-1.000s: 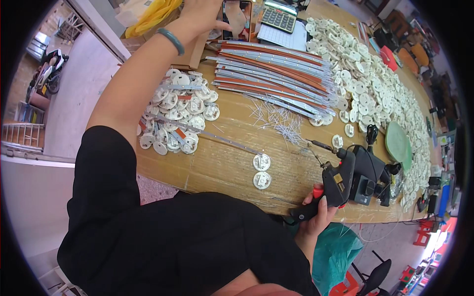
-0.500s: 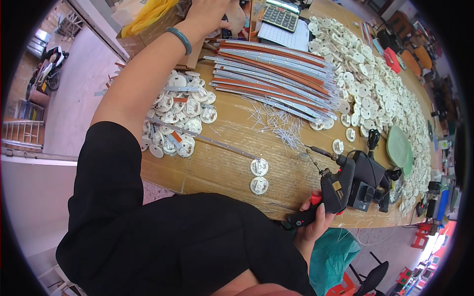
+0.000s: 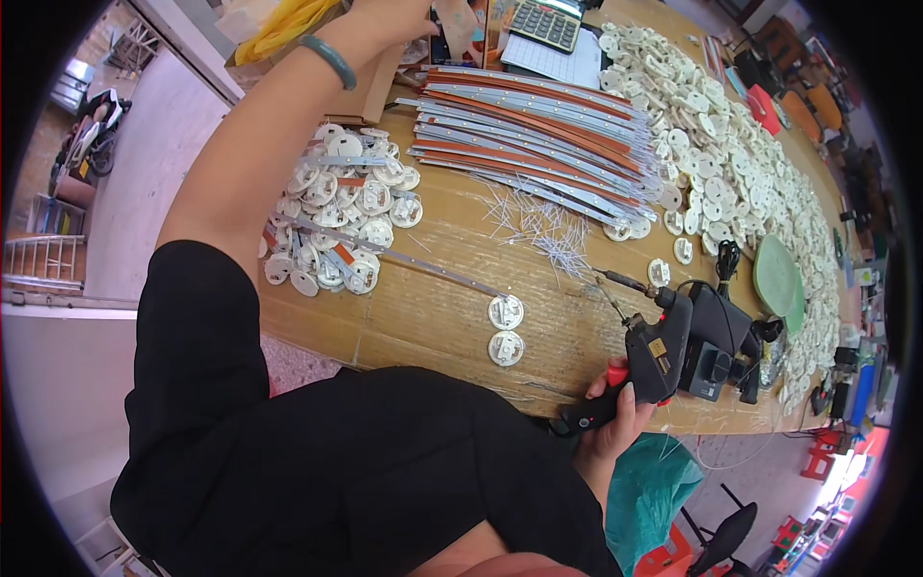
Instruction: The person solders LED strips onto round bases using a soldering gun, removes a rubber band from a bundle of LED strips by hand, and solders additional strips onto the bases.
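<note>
My right hand (image 3: pixel 615 423) grips a black soldering gun (image 3: pixel 658 351) with a red trigger at the table's near edge, its tip pointing up and left. My left hand (image 3: pixel 389 19) reaches to the far edge, beside a cardboard box (image 3: pixel 380 82); the upper rim cuts it off, so its fingers are mostly hidden. In front of me lie two round white discs with fittings, a farther one (image 3: pixel 506 312) and a nearer one (image 3: pixel 506 348). A narrow LED strip (image 3: pixel 423 264) runs from the farther disc to a heap of similar discs (image 3: pixel 361 207) on the left.
A bundle of white and orange LED strips (image 3: pixel 529 135) lies mid-table, with loose thin white wires (image 3: pixel 548 236) before it. At the right spread many white discs (image 3: pixel 716 154), a green plate (image 3: pixel 774 279) and a black device (image 3: pixel 711 365). A calculator (image 3: pixel 546 24) sits at the back.
My left hand and forearm have shifted slightly left and farther away. The right hand still holds the soldering gun, nearly unmoved; the view has tilted a little.
</note>
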`<state>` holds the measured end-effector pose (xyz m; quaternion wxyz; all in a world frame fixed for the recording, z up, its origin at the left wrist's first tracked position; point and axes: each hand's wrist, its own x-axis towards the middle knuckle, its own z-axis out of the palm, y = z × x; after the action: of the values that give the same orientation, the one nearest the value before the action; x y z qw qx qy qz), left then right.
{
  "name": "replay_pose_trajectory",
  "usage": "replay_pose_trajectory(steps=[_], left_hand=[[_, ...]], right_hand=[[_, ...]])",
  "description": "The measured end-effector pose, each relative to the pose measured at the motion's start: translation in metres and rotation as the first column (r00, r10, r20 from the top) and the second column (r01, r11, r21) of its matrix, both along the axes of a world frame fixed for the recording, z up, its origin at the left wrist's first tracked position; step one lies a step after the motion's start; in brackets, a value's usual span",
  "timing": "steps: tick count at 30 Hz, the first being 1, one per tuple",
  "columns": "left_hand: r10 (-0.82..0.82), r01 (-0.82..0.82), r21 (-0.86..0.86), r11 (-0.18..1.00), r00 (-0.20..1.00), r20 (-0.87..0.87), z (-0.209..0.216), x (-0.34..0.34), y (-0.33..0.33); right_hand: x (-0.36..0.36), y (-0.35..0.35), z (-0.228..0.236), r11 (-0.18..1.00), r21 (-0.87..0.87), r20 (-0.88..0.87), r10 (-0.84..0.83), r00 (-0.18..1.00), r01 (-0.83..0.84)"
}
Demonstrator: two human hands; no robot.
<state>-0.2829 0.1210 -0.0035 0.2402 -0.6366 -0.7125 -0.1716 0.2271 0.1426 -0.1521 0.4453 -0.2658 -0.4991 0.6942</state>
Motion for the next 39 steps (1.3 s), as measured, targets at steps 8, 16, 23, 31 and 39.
replay_pose_trajectory(steps=[8,16,23,31,39], left_hand=[[-0.253,0.274,-0.060,0.960,0.939,0.232,-0.023,0.128,-0.057],[-0.194,0.426,-0.274,0.862,0.777,0.599,-0.075,0.201,-0.085],[0.096,-0.103,0.082,0.991,0.991,0.088,-0.004,0.071,-0.030],[0.032,-0.032,0.109,0.994,0.999,0.009,-0.032,-0.016,-0.004],[0.346,-0.346,0.008,0.938,0.935,-0.078,-0.026,-0.009,0.015]], right_hand=[[0.003,0.001,-0.003,0.999,-0.032,-0.065,-0.015,0.998,0.013],[-0.001,-0.001,-0.001,0.999,-0.038,-0.060,-0.023,0.998,0.021],[-0.001,-0.003,-0.001,0.999,0.037,-0.027,-0.004,1.000,0.005],[0.001,-0.004,-0.002,0.999,0.024,-0.015,-0.025,1.000,0.025],[0.000,-0.003,0.000,1.000,0.019,0.018,-0.022,1.000,0.022]])
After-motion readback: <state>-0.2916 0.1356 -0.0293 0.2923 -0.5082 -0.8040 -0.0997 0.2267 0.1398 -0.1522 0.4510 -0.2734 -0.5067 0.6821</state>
